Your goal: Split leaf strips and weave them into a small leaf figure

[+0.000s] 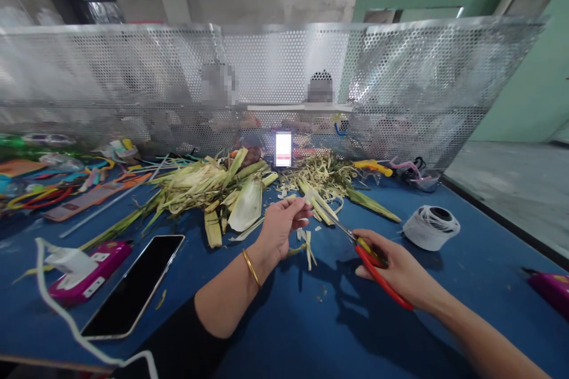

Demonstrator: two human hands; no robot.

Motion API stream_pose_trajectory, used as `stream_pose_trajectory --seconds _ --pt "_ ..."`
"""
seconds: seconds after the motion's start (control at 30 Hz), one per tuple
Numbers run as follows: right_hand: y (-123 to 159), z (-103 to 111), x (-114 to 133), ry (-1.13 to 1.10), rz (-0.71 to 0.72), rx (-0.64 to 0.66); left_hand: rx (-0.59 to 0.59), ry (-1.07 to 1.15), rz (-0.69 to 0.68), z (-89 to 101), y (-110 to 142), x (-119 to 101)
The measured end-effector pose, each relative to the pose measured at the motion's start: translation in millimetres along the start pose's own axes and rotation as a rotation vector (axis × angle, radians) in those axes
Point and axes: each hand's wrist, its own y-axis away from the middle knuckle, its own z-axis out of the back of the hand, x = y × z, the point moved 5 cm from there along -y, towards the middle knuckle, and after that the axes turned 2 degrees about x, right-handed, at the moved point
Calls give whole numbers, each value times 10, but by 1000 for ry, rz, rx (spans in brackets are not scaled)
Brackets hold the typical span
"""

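Right hand [395,265] grips scissors [367,262]; left hand [281,228] pinches pale strip [309,195] near blades [341,226], above worktop [288,325]. Snip astray could nick left hand, blades pointing so close; thin strip might slip.

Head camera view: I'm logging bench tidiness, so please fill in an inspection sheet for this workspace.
Surface: blue tabletop, small scraps scattered on it.
Job's things: scissors with red and yellow handles, blades pointing toward a small pale piece; contact unclear.
Clutter: leafy husks heaped toward the back, dark-screened phone at front left, white roll of twine or strip at right.
Hands: left hand pinches the pale piece; right hand grips the scissors.
Cables: white cable near the front left edge; white charger on a purple power strip.
Surroundings: perforated metal screen behind, green wall at right.
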Motion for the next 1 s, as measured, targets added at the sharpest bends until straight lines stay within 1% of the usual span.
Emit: stream_pose_trajectory --seconds 0.2,0.3,0.43,0.6,0.73,0.8,0.9,0.93,1.0 --pt "-40 15 99 26 32 -7 10 -34 18 -12 1 24" --pt "-71 1 157 -10 70 -12 40 -73 17 -35 17 22" --pt "-112 -20 185 -77 65 14 63 -116 3 -45 23 12" --pt "-146 -12 215 -79 89 28 39 -118 11 -25 0 20" --pt "-184 -39 230 -89 71 56 37 -90 9 -16 -22 30" --pt "-211 -41 245 -91 81 43 26 -75 16 -3 -31 36" --pt "-229 -9 236 -9 84 6 -11 -60 33 28 -38 37" --pt "-219 11 226 62 92 -7 -24 -57 34 38 -37 30" --pt "-164 59 199 272 127 -36 -43 -55 20 51 -28 2"
